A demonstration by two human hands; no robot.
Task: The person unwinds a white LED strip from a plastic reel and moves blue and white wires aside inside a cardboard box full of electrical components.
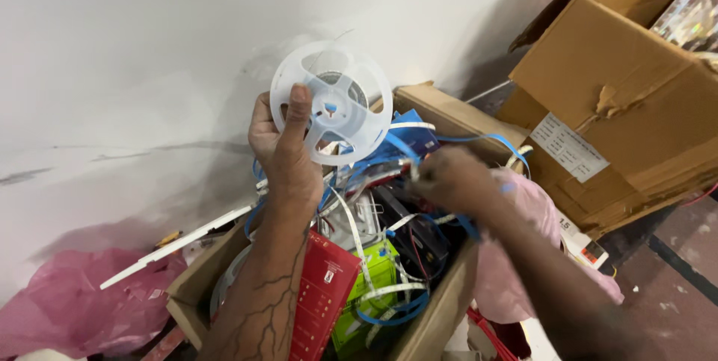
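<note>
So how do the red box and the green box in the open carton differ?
The red box looks larger and flatter, standing on edge beside the left hand's forearm; the green box is smaller and squarer. White and blue strip lies across the green box, while the red box's face shows bare. Both sit in the same cardboard carton.

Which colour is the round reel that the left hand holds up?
The reel is translucent white; the head view shows it.
</note>
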